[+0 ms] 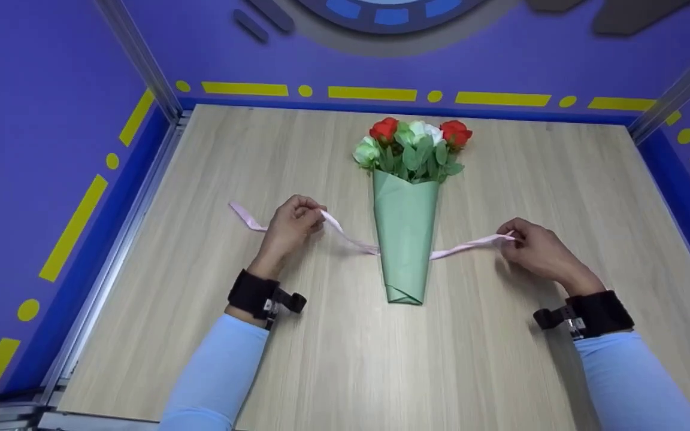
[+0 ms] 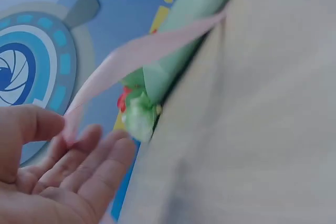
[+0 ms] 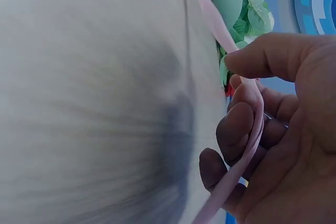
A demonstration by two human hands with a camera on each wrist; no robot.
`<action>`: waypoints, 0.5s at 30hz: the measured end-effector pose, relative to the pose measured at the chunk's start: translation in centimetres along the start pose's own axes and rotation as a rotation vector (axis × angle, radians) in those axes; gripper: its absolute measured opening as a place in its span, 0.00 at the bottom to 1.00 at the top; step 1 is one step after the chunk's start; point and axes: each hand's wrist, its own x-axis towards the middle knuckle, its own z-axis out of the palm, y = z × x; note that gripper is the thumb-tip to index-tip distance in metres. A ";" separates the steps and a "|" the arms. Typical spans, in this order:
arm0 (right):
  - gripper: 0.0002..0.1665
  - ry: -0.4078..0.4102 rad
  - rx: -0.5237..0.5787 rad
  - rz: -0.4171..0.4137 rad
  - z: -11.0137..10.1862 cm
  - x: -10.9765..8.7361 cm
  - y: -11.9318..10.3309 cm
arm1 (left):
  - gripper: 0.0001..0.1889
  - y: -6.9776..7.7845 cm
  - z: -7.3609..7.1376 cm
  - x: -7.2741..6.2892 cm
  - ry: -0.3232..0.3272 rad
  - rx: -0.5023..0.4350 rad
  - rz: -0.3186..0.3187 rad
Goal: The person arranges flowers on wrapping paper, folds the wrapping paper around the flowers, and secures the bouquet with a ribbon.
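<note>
A bouquet of red, white and pale green flowers (image 1: 418, 143), wrapped in green paper (image 1: 406, 233), lies on the table in the head view. A pink ribbon (image 1: 468, 245) passes beneath the lower half of the wrap and comes out on both sides. To the left, my left hand (image 1: 293, 224) pinches the ribbon between thumb and fingers, and its loose tail lies farther left. My right hand (image 1: 536, 246) pinches the ribbon's other side, right of the bouquet. In the right wrist view the ribbon (image 3: 254, 129) runs across the curled fingers of that hand.
The bouquet lies on a light wooden table (image 1: 333, 359). Purple-blue panels (image 1: 345, 60) with yellow marks stand behind it and at both sides, joined by metal posts (image 1: 147, 66). Each wrist wears a black strap (image 1: 255, 293) with a small camera.
</note>
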 end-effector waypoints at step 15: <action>0.16 0.133 -0.024 -0.042 -3.3 -0.1 -2.5 | 0.16 4.1 4.3 1.6 -0.028 -0.403 -0.058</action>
